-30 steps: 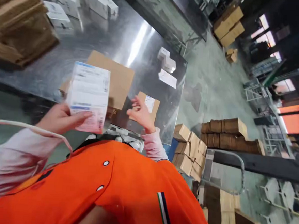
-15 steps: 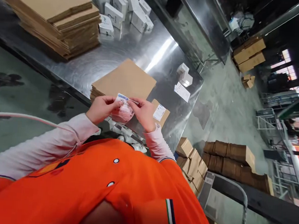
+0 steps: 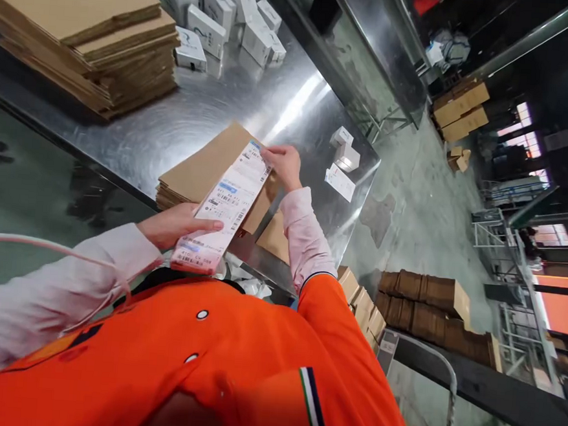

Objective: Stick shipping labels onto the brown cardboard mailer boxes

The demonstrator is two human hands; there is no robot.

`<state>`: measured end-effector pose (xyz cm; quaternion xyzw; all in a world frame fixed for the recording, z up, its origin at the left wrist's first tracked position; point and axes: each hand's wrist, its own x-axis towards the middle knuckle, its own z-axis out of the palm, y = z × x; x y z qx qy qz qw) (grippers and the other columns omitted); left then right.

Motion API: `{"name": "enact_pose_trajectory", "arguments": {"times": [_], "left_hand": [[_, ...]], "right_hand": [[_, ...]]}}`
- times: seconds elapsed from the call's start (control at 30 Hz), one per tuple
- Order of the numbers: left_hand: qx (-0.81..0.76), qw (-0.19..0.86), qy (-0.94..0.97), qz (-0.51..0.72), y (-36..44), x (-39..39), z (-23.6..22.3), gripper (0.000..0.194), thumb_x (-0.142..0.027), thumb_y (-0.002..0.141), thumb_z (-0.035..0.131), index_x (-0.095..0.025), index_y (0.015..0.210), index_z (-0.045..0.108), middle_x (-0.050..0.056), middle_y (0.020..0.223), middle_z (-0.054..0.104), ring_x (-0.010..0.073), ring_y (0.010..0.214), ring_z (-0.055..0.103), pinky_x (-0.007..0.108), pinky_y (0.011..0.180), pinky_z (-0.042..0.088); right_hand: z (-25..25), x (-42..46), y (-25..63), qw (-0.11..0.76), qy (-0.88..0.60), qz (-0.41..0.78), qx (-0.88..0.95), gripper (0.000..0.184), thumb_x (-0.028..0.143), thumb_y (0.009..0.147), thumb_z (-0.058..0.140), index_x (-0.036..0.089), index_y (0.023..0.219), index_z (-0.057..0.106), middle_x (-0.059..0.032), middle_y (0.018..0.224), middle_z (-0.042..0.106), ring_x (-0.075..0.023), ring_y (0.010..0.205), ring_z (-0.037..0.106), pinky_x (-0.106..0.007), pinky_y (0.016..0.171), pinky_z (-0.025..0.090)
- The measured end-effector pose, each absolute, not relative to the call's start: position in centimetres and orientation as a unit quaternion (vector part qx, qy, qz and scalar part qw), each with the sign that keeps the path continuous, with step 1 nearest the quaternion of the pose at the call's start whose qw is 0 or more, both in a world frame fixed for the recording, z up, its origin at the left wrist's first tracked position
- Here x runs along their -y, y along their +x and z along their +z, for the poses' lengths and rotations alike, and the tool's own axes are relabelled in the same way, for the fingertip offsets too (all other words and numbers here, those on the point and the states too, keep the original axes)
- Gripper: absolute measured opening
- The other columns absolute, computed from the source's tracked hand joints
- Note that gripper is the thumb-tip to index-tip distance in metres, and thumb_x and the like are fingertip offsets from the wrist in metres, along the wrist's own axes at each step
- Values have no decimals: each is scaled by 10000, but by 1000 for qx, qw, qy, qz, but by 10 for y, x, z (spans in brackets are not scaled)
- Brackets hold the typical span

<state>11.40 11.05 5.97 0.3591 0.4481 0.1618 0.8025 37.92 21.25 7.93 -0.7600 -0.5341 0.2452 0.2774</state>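
A long strip of printed shipping labels [image 3: 231, 199] stretches between my two hands, slanting up and to the right. My left hand [image 3: 179, 224] grips its lower part, thumb on top. The top end is pinched between the fingers of my right hand [image 3: 283, 164], farther out over the table. Beneath the strip lies a low stack of flat brown cardboard mailers [image 3: 203, 158], partly covered by it. Beside my right forearm is another small brown mailer [image 3: 275, 238], partly hidden by the sleeve.
A tall pile of cardboard mailers [image 3: 101, 44] stands on the steel table [image 3: 123, 143] at upper left. Behind it are several small white boxes [image 3: 207, 29]. Two more white boxes [image 3: 347, 158] and a label slip [image 3: 340, 182] lie near the right edge. Brown cartons [image 3: 424, 297] stand beyond.
The labels, bunched between both hands before, are now drawn out into a long strip. My right hand has moved up and away; my left hand has shifted slightly down and left.
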Motion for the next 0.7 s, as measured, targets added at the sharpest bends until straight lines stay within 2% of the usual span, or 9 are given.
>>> {"name": "enact_pose_trajectory", "arguments": {"times": [0.07, 0.17, 0.27, 0.37, 0.43, 0.5, 0.6, 0.67, 0.7], "left_hand": [[-455, 805, 345, 162, 115, -112, 60, 557, -290, 387, 1053, -130, 836, 765, 95, 803, 801, 262, 721, 725, 294, 571, 586], [-449, 808, 346, 164, 115, -111, 56, 542, -266, 381, 1057, -132, 801, 742, 93, 782, 790, 276, 720, 736, 321, 610, 614], [-469, 788, 375, 132, 99, -97, 44, 473, -343, 414, 1030, -145, 749, 759, 99, 747, 786, 296, 674, 732, 330, 553, 600], [-503, 750, 423, 69, 66, -75, 36, 424, -448, 454, 983, -175, 724, 805, 112, 751, 802, 341, 678, 747, 350, 520, 597], [-519, 729, 443, 49, 45, -70, 42, 408, -491, 487, 959, -183, 706, 806, 107, 754, 805, 339, 688, 748, 356, 536, 607], [-546, 707, 441, 85, 36, -80, 57, 391, -494, 542, 934, -172, 669, 751, 82, 683, 766, 300, 658, 720, 334, 534, 598], [-603, 649, 404, 227, 54, -122, 82, 320, -430, 728, 837, -146, 782, 700, 46, 676, 724, 234, 682, 696, 287, 582, 598], [-608, 601, 431, 289, 80, -156, 90, 279, -364, 874, 723, -99, 961, 713, 78, 880, 787, 232, 880, 738, 311, 782, 636], [-604, 562, 488, 285, 93, -172, 92, 290, -336, 909, 687, -67, 1015, 712, 110, 995, 803, 249, 1019, 738, 346, 916, 626]], "right_hand": [[72, -227, 383, 259, -776, 239, 523, 326, 436, 881, 797, 160, 1046, 850, -75, 1080, 813, -267, 1172, 719, -473, 1150, 493], [64, -234, 385, 239, -794, 216, 516, 332, 456, 909, 772, 174, 1069, 847, -85, 1144, 808, -283, 1245, 688, -533, 1188, 452], [61, -237, 387, 209, -800, 196, 527, 480, 499, 945, 742, 169, 1292, 776, -131, 1342, 745, -326, 1362, 635, -604, 1220, 419], [58, -238, 377, 173, -768, 158, 596, 681, 552, 992, 685, 170, 1546, 578, -189, 1620, 540, -383, 1583, 420, -658, 1273, 341], [56, -233, 360, 143, -719, 160, 661, 696, 600, 1041, 586, 182, 1592, 515, -173, 1727, 405, -373, 1677, 238, -668, 1319, 247], [54, -216, 338, 121, -668, 190, 710, 697, 641, 1057, 519, 184, 1584, 521, -141, 1767, 348, -348, 1706, 142, -662, 1348, 165], [55, -166, 311, 111, -565, 242, 781, 687, 596, 1019, 616, 162, 1549, 559, -117, 1753, 386, -305, 1702, 190, -576, 1390, 98], [56, -125, 305, 128, -528, 266, 796, 614, 490, 1020, 649, 175, 1542, 573, -93, 1729, 437, -258, 1677, 284, -486, 1409, 126], [56, -106, 305, 154, -558, 263, 772, 582, 440, 1040, 615, 175, 1556, 560, -95, 1725, 442, -247, 1669, 310, -472, 1410, 153]]}}
